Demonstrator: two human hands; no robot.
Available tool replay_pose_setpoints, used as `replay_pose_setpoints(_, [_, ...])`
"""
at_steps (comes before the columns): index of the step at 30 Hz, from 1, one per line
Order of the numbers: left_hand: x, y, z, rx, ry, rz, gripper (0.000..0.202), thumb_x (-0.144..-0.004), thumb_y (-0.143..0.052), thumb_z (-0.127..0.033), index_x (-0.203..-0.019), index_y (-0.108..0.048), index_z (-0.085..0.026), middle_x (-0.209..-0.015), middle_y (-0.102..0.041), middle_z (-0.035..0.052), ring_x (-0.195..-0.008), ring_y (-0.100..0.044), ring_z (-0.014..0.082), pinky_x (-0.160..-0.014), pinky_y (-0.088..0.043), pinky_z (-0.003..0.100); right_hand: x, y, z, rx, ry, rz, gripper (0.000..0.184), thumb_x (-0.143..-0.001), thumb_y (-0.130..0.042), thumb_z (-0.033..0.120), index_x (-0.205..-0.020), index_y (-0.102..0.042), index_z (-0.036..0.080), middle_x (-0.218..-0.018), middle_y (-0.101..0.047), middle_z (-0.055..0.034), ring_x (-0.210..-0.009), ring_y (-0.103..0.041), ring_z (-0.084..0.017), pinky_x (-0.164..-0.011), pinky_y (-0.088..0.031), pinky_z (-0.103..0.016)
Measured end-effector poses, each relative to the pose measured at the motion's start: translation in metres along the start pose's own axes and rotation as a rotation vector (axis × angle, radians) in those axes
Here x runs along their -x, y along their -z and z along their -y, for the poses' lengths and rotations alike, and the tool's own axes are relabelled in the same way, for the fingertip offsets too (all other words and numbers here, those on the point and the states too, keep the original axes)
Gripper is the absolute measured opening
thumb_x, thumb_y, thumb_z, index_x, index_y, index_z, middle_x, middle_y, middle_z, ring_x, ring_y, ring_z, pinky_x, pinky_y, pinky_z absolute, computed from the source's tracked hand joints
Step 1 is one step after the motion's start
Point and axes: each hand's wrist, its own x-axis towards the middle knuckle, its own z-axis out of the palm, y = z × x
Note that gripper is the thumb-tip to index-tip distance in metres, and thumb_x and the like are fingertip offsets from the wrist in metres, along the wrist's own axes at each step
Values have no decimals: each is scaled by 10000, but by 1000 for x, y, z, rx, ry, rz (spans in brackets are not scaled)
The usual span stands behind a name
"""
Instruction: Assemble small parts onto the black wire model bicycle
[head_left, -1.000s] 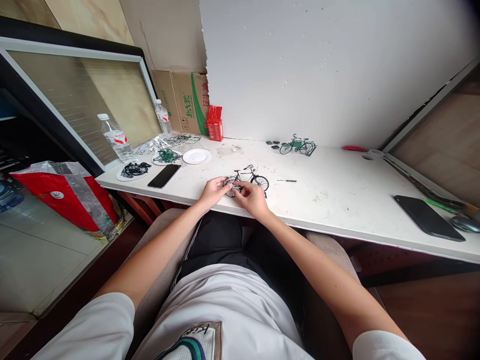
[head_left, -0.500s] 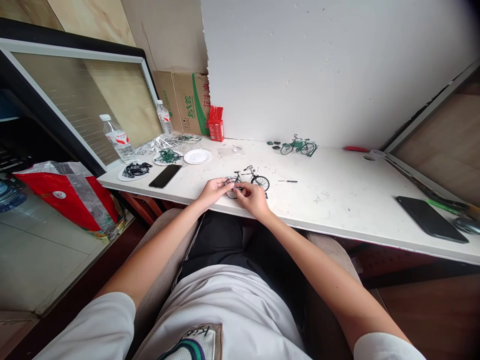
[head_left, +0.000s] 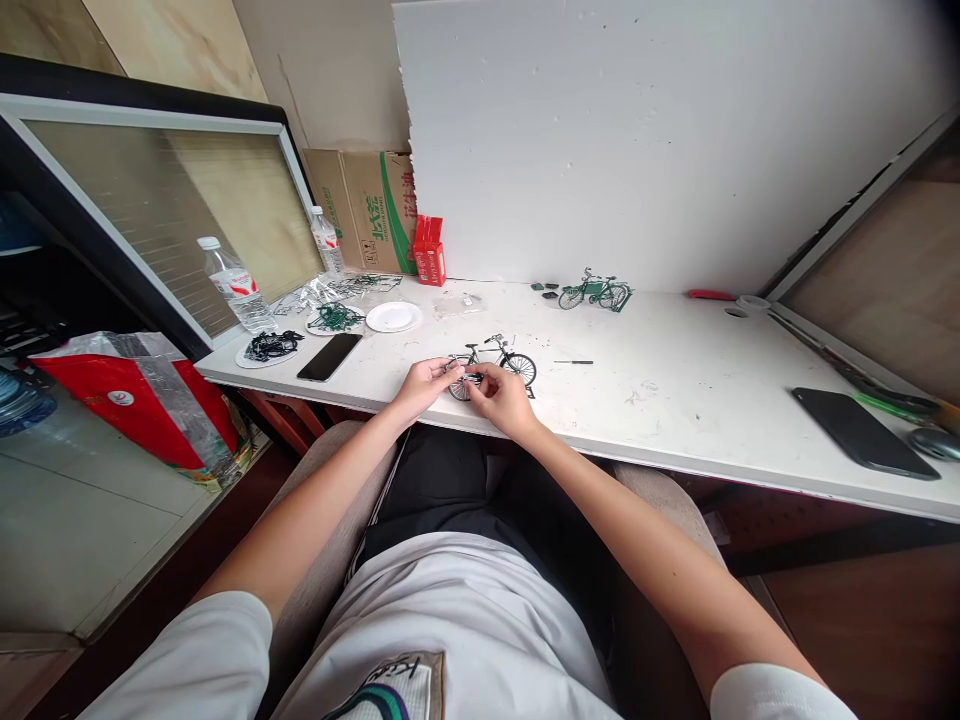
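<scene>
A small black model bicycle [head_left: 519,366] stands upright on the white table, its handlebar toward the right. My left hand [head_left: 427,384] pinches it at the rear wheel, thumb and forefinger together. On the near side of the frame, my right hand [head_left: 504,396] has its thumb and forefinger curled at the rear wheel and crank area; the fingers hide much of the lower frame and any small part there. To the right lies a thin dark tool [head_left: 574,362], like a small screwdriver.
A green model bicycle [head_left: 595,292] stands at the back. Plates with black parts [head_left: 271,346] and green parts [head_left: 334,317], a bare white plate [head_left: 394,317], a phone [head_left: 330,357] and water bottles [head_left: 238,288] are at left. Another phone [head_left: 862,433] lies at right.
The right forefinger and thumb have parted slightly beside the rear wheel. The left hand keeps its pinch. The view has shifted a little; the bicycle stays in place.
</scene>
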Motion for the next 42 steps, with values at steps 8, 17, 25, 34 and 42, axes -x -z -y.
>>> replay_pose_setpoints(8, [-1, 2, 1, 56, 5, 2, 468, -749, -887, -446, -1092, -784, -146, -1175, -778, 130, -1124, -691, 275, -1008, -523, 401, 2, 0, -1, 4, 11, 33, 404, -903, -681, 315, -1295, -704, 220, -653, -661, 9, -604, -628, -177, -652, -493, -298])
replay_pose_setpoints(17, [-2, 3, 1, 70, 27, -36, 439, -710, -901, -437, -1007, -768, -142, -1081, -777, 109, -1044, -688, 241, -928, -516, 350, 4, 0, 2, 75, 26, 25, 339, -917, -656, 281, -1244, -729, 229, -642, -662, 19, -593, -627, -170, -641, -462, -288])
replay_pose_setpoints(25, [-3, 6, 2, 89, 39, -13, 389, -729, -890, -420, -972, -749, -151, -1029, -763, 81, -978, -681, 208, -895, -506, 336, 4, 0, 2, 93, 38, 10, 320, -923, -666, 296, -1234, -715, 237, -658, -662, 25, -599, -619, -161, -649, -454, -279])
replay_pose_setpoints(34, [-1, 4, -1, 167, 54, -22, 459, -719, -909, -425, -1021, -738, -125, -1068, -758, 102, -1011, -684, 215, -938, -531, 375, 5, -1, 1, 94, 34, -70, 331, -971, -650, 362, -1276, -682, 237, -719, -674, 0, -636, -608, -180, -675, -480, -308])
replay_pose_setpoints(42, [-3, 3, 2, 178, 34, -24, 481, -724, -911, -448, -1040, -747, -125, -1088, -769, 111, -1012, -697, 215, -937, -543, 362, 8, 0, 3, 539, 306, -144, 325, -1032, -577, 300, -1316, -735, 290, -1246, -680, -119, -1177, -514, -324, -979, -433, -484])
